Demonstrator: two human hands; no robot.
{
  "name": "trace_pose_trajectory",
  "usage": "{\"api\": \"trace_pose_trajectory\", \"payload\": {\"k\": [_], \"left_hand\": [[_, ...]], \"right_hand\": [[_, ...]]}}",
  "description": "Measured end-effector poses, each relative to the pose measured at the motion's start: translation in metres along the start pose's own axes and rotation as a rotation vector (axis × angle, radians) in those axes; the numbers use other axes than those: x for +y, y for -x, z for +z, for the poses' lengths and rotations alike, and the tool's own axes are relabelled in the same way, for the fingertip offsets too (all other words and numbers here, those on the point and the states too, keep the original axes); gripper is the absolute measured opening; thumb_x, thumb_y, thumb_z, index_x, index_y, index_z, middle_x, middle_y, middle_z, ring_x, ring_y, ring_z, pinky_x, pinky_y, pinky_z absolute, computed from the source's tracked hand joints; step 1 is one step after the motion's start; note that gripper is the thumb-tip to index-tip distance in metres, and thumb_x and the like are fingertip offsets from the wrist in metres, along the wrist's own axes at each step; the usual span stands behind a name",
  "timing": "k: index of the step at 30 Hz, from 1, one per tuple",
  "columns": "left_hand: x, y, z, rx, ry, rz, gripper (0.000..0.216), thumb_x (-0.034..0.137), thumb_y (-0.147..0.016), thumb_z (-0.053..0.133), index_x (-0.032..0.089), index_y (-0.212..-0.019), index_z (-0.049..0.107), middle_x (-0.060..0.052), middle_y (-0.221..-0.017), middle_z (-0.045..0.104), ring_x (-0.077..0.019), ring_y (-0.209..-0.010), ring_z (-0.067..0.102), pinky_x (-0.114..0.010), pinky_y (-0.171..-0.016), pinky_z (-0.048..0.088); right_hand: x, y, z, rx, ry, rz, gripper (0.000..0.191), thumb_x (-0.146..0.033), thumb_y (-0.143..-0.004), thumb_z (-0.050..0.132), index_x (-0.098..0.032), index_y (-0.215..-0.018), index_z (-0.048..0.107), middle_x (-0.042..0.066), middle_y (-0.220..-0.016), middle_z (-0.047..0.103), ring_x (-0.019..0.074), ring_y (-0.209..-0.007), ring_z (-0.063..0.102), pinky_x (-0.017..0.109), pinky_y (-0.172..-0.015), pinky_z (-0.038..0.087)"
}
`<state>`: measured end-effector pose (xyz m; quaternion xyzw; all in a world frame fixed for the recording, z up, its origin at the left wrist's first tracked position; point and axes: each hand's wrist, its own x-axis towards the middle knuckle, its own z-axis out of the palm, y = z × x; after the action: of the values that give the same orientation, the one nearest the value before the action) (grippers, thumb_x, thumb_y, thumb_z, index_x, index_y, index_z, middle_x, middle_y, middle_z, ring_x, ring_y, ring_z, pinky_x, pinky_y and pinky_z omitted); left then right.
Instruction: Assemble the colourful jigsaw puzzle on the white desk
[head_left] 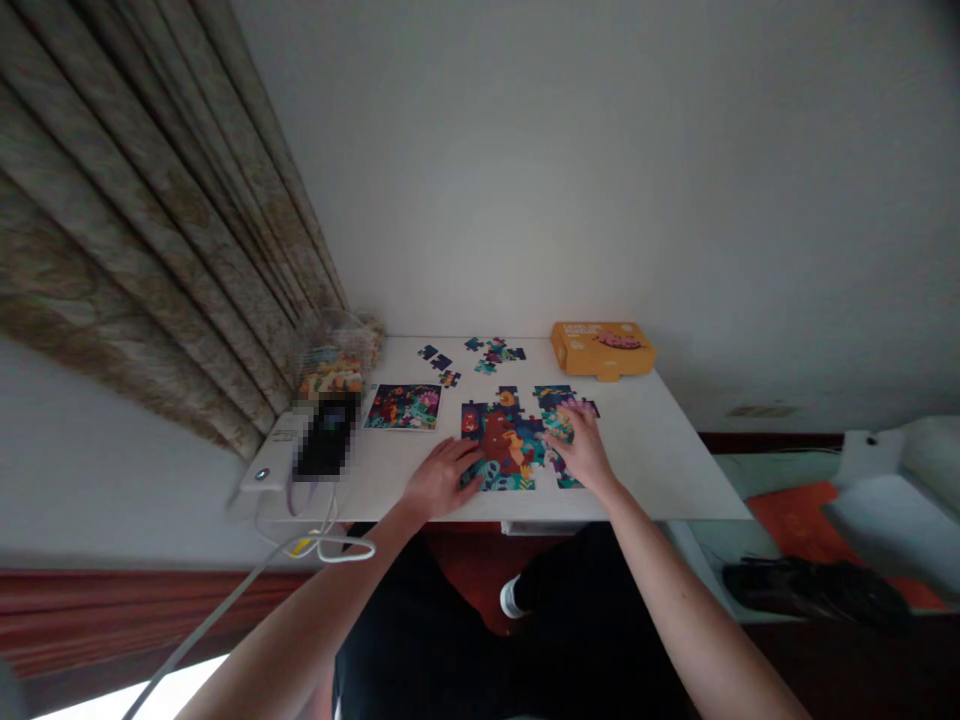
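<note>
Well, our hands are apart near the tabletop's front edge: the left hand, fingers loosely spread, touches the puzzle's left side; the right hand lies over the strip, gripping or not, we cannot tell. The strip's long axis runs front to back; the puzzle's straight side faces the front edge.

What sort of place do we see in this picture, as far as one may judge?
Probably a room in a home: a patterned curtain hangs beside a white table, on which lie a partly assembled jigsaw puzzle and an orange puzzle box.
</note>
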<state>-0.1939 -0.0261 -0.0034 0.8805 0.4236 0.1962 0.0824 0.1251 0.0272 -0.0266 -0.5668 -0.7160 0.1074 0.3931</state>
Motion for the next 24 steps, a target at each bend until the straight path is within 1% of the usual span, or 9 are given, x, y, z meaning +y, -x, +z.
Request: {"api": "trace_pose_trajectory", "payload": {"k": [2, 5, 8, 10, 12, 17, 22, 24], "left_hand": [[0.000, 0.000, 0.000, 0.010, 0.003, 0.000, 0.038, 0.033, -0.096, 0.059, 0.020, -0.130, 0.067, -0.014, -0.138, 0.065, -0.0294, -0.128, 0.062, -0.053, -0.116, 0.045], [0.000, 0.001, 0.002, 0.029, 0.007, -0.004, 0.037, 0.034, -0.096, 0.059, 0.022, -0.130, 0.067, -0.013, -0.139, 0.064, -0.0289, -0.127, 0.062, -0.053, -0.116, 0.045], [-0.002, 0.001, 0.005, 0.035, 0.004, 0.003, 0.038, 0.036, -0.096, 0.057, 0.022, -0.130, 0.067, -0.013, -0.138, 0.065, -0.0292, -0.128, 0.062, -0.054, -0.115, 0.045], [-0.004, 0.001, 0.006, 0.032, 0.001, 0.011, 0.038, 0.036, -0.097, 0.056, 0.022, -0.131, 0.067, -0.013, -0.138, 0.065, -0.0293, -0.128, 0.062, -0.054, -0.115, 0.045], [-0.005, 0.001, 0.006, 0.027, -0.003, 0.017, 0.038, 0.037, -0.098, 0.055, 0.021, -0.131, 0.067, -0.014, -0.138, 0.065, -0.0295, -0.128, 0.062, -0.054, -0.115, 0.045], [-0.006, 0.001, 0.006, 0.030, 0.004, 0.014, 0.038, 0.036, -0.099, 0.054, 0.022, -0.132, 0.067, -0.013, -0.140, 0.064, -0.0288, -0.129, 0.061, -0.053, -0.116, 0.045], [-0.005, 0.000, 0.004, 0.012, 0.001, 0.010, 0.039, 0.038, -0.099, 0.052, 0.023, -0.132, 0.067, -0.012, -0.140, 0.064, -0.0288, -0.129, 0.061, -0.053, -0.117, 0.045], [-0.005, 0.000, 0.004, 0.009, 0.002, 0.010, 0.039, 0.038, -0.099, 0.053, 0.023, -0.132, 0.067, -0.012, -0.140, 0.064, -0.0289, -0.129, 0.061, -0.053, -0.117, 0.045]], "right_hand": [[0.020, 0.014, -0.021, 0.060, 0.002, 0.068, 0.049, -0.053, -0.088, 0.067, -0.023, -0.126, 0.060, 0.015, -0.120, 0.060, 0.0326, -0.116, 0.058, 0.054, -0.103, 0.049], [0.047, 0.037, -0.049, 0.144, 0.035, 0.176, 0.054, -0.063, -0.082, 0.069, -0.021, -0.116, 0.062, 0.015, -0.110, 0.064, 0.0315, -0.104, 0.062, 0.051, -0.095, 0.052], [0.061, 0.055, -0.066, 0.118, 0.068, 0.220, 0.057, -0.068, -0.077, 0.072, -0.020, -0.107, 0.064, 0.013, -0.102, 0.066, 0.0301, -0.093, 0.063, 0.047, -0.086, 0.054], [0.061, 0.061, -0.072, 0.060, 0.105, 0.214, 0.056, -0.069, -0.074, 0.073, -0.021, -0.102, 0.064, 0.012, -0.098, 0.067, 0.0295, -0.090, 0.063, 0.045, -0.082, 0.054], [0.058, 0.064, -0.076, 0.004, 0.149, 0.191, 0.053, -0.068, -0.073, 0.073, -0.022, -0.098, 0.064, 0.011, -0.095, 0.067, 0.0294, -0.090, 0.063, 0.044, -0.083, 0.053], [0.050, 0.061, -0.083, -0.077, 0.211, 0.144, 0.046, -0.064, -0.075, 0.074, -0.023, -0.095, 0.067, 0.010, -0.097, 0.068, 0.0303, -0.094, 0.063, 0.044, -0.085, 0.052], [0.054, 0.061, -0.085, -0.096, 0.120, 0.116, 0.036, -0.058, -0.087, 0.063, -0.024, -0.097, 0.069, 0.009, -0.096, 0.070, 0.0288, -0.093, 0.065, 0.045, -0.087, 0.052], [0.056, 0.062, -0.085, -0.102, 0.103, 0.112, 0.034, -0.057, -0.089, 0.061, -0.025, -0.097, 0.070, 0.009, -0.096, 0.071, 0.0286, -0.092, 0.065, 0.045, -0.087, 0.052]]}}
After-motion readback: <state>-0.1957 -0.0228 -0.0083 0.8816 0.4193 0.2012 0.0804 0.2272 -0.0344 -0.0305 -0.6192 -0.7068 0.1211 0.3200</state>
